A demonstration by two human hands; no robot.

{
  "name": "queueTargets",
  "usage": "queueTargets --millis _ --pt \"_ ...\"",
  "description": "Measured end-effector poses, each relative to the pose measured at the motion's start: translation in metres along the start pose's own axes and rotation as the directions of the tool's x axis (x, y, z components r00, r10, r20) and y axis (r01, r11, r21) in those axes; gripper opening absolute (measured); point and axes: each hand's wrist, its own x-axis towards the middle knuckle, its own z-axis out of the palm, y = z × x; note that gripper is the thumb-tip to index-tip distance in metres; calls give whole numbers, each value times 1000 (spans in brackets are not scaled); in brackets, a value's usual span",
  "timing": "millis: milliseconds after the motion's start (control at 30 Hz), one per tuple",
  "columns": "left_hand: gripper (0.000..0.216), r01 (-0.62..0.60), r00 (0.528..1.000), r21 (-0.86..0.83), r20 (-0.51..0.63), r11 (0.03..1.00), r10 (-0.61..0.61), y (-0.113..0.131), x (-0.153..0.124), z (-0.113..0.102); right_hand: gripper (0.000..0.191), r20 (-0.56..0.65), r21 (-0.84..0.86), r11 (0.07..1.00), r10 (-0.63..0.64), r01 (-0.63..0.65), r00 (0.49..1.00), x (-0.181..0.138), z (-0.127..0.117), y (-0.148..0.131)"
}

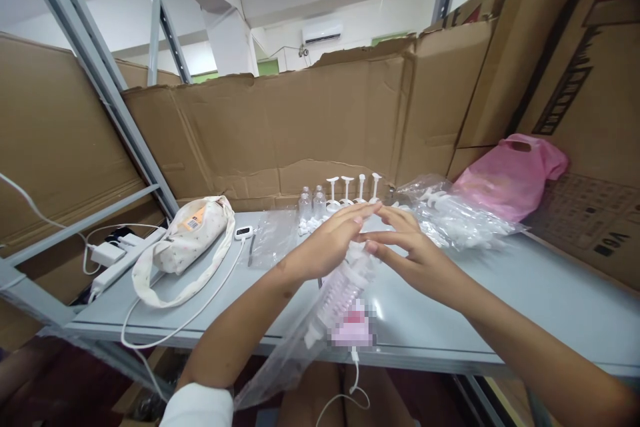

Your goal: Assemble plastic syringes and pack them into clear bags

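A clear plastic bag (280,367) slants down from my hands over the table's front edge, with clear ridged plastic bottles (337,297) and white parts inside. My left hand (333,243) closes around the bag's upper end, its fingers stretched toward the right. From the other side, my right hand (407,243) meets it, thumb and forefinger pinched at the same end. The fingertips of both hands touch or nearly touch, and the exact grip is partly hidden. Beneath the bag lies a phone-like pink item (353,330), blurred out, with a white cable plugged in.
Behind my hands stand clear bottles (305,203) and several white pump-like pieces (347,190). A flat clear bag (275,233) and a white cloth bag (195,237) lie left. Right are a filled clear bag (465,223) and a pink bag (510,177). Cardboard (300,120) walls the back.
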Motion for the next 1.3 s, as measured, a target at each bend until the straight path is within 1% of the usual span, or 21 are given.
queueTargets --millis 67,133,200,267,467,533,567,633,700,733,767,800,833,900,933,1000,1067,1133,1200,1267,1300 --pt "37 80 996 13 26 997 -81 -1 2 -6 31 -7 14 1000 12 -12 1000 0 -1 1" --pt "38 141 990 -55 40 989 -139 -3 4 -14 30 -43 37 999 35 -34 998 1 -5 1" --pt "38 157 988 -151 35 976 -154 -6 5 -20 29 -95 43 998 47 -43 994 1 -9 1" --pt "37 159 987 -233 22 959 -159 -8 5 -24 29 -109 18 999 37 -35 993 0 -11 2" --pt "39 152 986 -356 -7 922 -165 -6 4 -16 29 56 -78 996 -27 32 998 -3 -4 -2" --pt "39 151 986 -376 -8 914 -166 -4 5 -13 29 81 -109 992 -53 61 995 -3 -3 -6" --pt "39 146 987 -384 -12 912 -163 -2 6 -12 29 64 -117 990 -66 73 996 -3 -4 -7" --pt "39 127 989 -394 -22 910 -148 1 6 -12 25 -49 -110 991 -80 74 996 -2 -10 -8" --pt "38 100 992 -401 -28 911 -121 6 6 -14 27 -219 -38 998 -63 56 974 0 -17 -5" --pt "38 83 994 -404 -28 911 -103 10 5 -15 36 -277 32 998 -39 50 960 1 -20 -2" --pt "38 64 996 -411 -24 909 -81 14 4 -16 48 -292 121 992 -7 44 956 1 -21 0" --pt "39 43 998 -418 -19 908 -56 20 3 -16 61 -263 219 975 23 37 964 0 -20 3" --pt "39 18 999 -424 -17 906 -28 26 2 -15 71 -200 315 949 43 22 979 -1 -16 5" --pt "41 -43 999 -429 -20 902 39 38 0 -11 84 -31 465 884 60 -38 998 -6 -4 5" --pt "41 -79 997 -427 -26 901 75 45 0 -8 87 38 514 855 61 -72 997 -8 5 3" --pt "43 -158 987 -410 -50 898 151 54 1 -1 84 107 571 812 75 -123 991 -12 21 -2" --pt "43 -245 970 -373 -85 895 230 59 3 3 70 97 577 804 109 -145 989 -14 31 -6" --pt "41 -340 940 -286 -147 896 309 57 8 3 56 42 529 841 113 -118 993 -13 31 -5" --pt "37 -418 892 -128 -245 899 380 50 15 -4 45 -12 392 918 60 -51 998 -11 22 0" --pt "32 -451 830 51 -344 891 440 40 22 -14 35 -22 198 980 -7 12 1000 -8 8 8" --pt "31 -453 802 119 -379 884 462 35 25 -19 33 -18 115 993 -27 29 999 -6 0 11"
